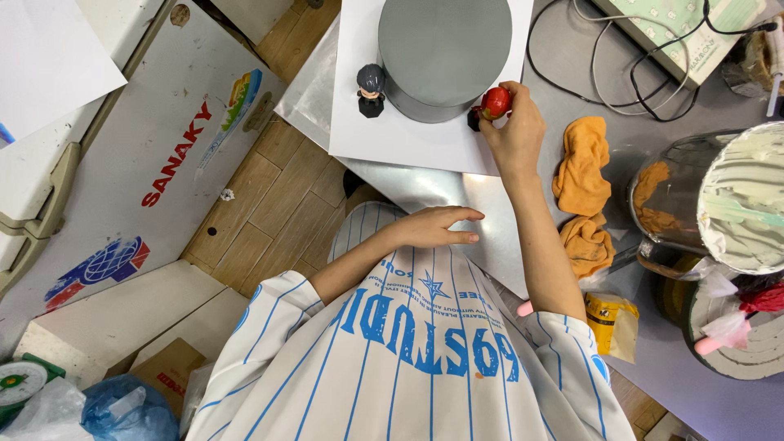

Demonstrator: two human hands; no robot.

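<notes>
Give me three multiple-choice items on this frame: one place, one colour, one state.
1. Where is the dark-haired figurine?
A. left of the grey round cake
B. on top of it
C. in the metal bowl

2. What colour is the crumpled cloth?
A. blue
B. orange
C. white

3. What is the left hand doing?
A. gripping a figurine
B. resting flat, empty
C. holding the cloth

Answers:
1 A: it stands on the white board beside the grey round cake.
2 B: plainly orange.
3 B: palm down at the table edge; the right hand holds the red figurine.
</notes>
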